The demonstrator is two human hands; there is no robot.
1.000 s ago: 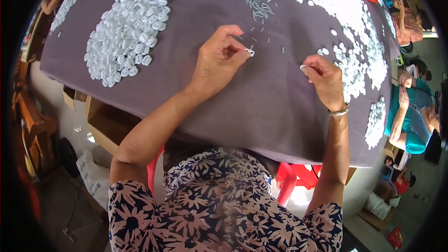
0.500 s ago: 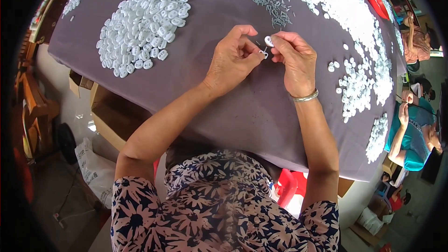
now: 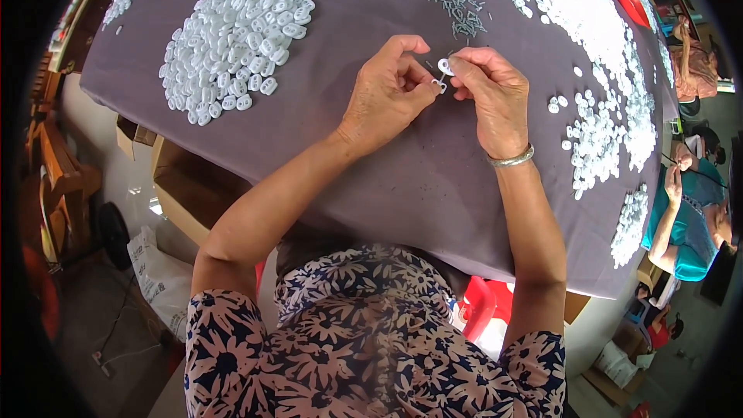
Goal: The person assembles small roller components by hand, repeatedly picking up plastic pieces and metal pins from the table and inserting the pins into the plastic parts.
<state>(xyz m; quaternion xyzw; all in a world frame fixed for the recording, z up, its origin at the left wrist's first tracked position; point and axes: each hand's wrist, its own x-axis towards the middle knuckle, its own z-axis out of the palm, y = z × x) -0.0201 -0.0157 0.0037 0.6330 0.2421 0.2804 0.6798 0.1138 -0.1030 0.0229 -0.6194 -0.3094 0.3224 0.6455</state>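
1. A second ago the right hand (image 3: 501, 97) was well apart from the left hand (image 3: 388, 91); now it is just beside it – this brings the two held pieces close enough to work together.
2. The left hand pinches a small white piece (image 3: 441, 87) between thumb and finger, with one finger raised clear. Most of that piece is hidden; its looped end points right.
3. The right hand's grip is narrow, thumb and fingers closed on a white ringed piece (image 3: 443, 66). Its ringed end points left, and its long axis seems to run left to right – the far end is covered.
4. A thin grey pin (image 3: 442, 77) shows between the two pieces, its long axis running roughly away from the person. Whether it is seated in either, I cannot tell.
5. All this is above the cloth-covered desk (image 3: 371, 193), nearer the person than the grey pins (image 3: 458, 4).
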